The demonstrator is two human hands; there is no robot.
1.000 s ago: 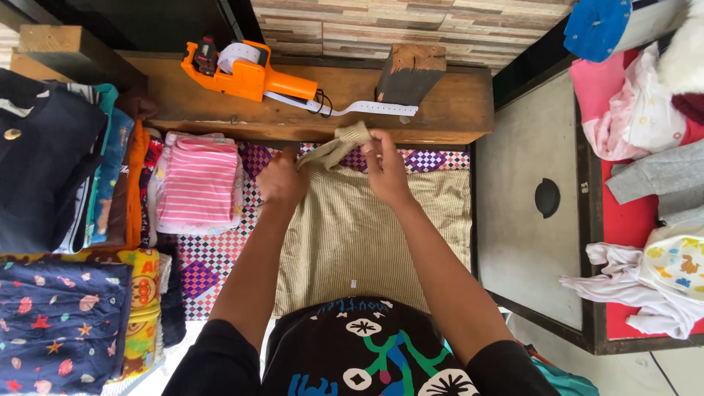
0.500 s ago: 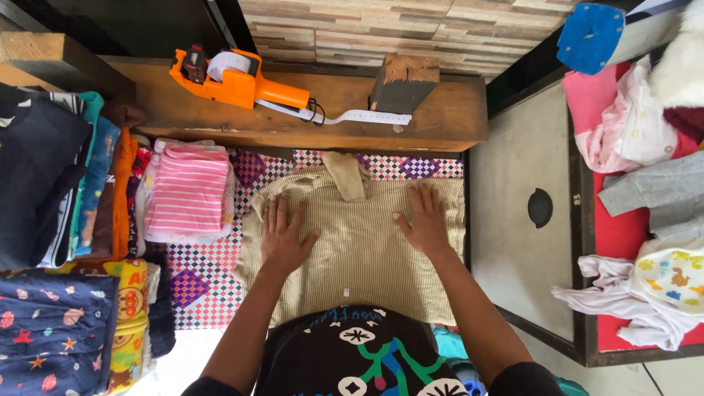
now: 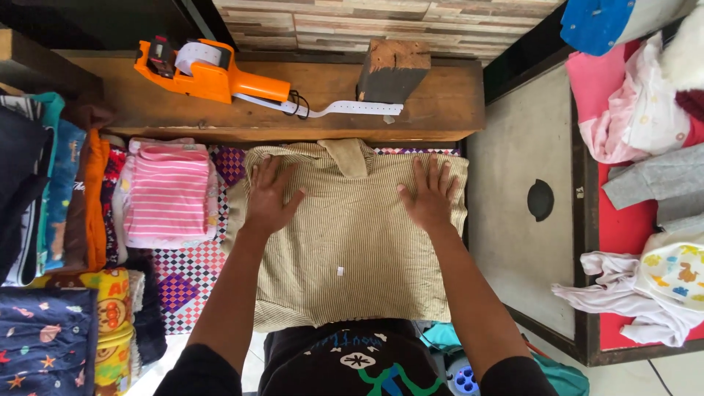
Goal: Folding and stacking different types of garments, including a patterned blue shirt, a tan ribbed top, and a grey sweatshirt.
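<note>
Your left hand (image 3: 270,196) and right hand (image 3: 429,196), earlier lifting the collar, now press flat, fingers spread wide, on the beige pinstriped cotton shirt (image 3: 352,242), which is laid out and smoothed.

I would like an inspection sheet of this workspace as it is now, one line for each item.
Surface: checkered cloth, mostly covered.
Job's things: beige striped shirt spread flat, collar away from the person.
Clutter: folded pink striped garment; stacked clothes at left; loose clothes at right.
Hands: left hand and right hand flat on the shirt, fingers spread.
Cables: nothing seen.
Surroundings: wooden shelf with orange label gun and wooden block.
</note>
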